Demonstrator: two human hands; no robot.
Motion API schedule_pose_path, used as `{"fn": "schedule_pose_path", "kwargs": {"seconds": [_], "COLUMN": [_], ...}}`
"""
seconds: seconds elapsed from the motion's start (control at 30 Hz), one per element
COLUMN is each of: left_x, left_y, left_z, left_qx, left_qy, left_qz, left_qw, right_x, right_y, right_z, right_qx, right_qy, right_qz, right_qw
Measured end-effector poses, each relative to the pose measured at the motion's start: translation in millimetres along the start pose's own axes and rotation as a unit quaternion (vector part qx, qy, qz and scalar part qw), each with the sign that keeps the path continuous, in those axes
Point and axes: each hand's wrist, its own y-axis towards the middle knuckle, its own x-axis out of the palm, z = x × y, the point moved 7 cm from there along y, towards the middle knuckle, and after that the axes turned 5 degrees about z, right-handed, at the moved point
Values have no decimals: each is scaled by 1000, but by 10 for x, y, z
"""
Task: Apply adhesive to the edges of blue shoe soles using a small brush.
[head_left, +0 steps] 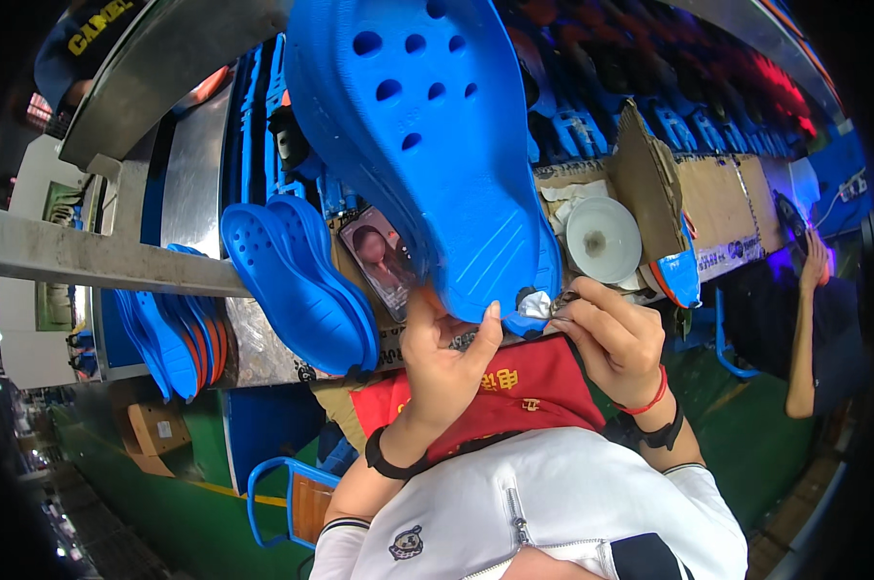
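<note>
A large blue foam shoe sole with several round holes at its toe end stands close in front of me, heel toward my body. My left hand grips its heel edge, thumb on the near face and some fingers hidden behind. Another blue layer shows along its right side. At the heel, a small crumpled white piece with black bits around it lies by the fingertips of my right hand. Those fingers are pinched together; what is between them is too small to make out.
More blue soles lean at the left, near a metal rail. A phone with a picture lies behind my left hand. To the right are a white bowl and a cardboard piece. A co-worker's arm is at far right.
</note>
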Motion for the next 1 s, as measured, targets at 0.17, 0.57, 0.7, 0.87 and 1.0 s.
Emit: {"fn": "schedule_pose_path", "kwargs": {"seconds": [0.17,0.57,0.7,0.87,1.0], "left_x": [20,30,15,16,13], "left_y": [-9,-30,-30,-42,-47], "left_z": [-2,-32,-42,-47,-49], "left_qx": [-8,-5,-17,-19,-20], "left_qy": [-13,6,-1,-4,-12], "left_qz": [-3,-17,-8,0,7], "left_qw": [1000,1000,1000,1000,1000], "right_x": [9,-32,-65,-28,12], "right_y": [-8,-91,-106,-77,-93], "right_z": [-14,70,109,27,1], "right_qx": [-27,-10,2,-6,-25], "right_qy": [-44,-96,-93,-53,-29], "right_qz": [-6,14,25,14,2], "right_qw": [999,995,995,998,999]}}
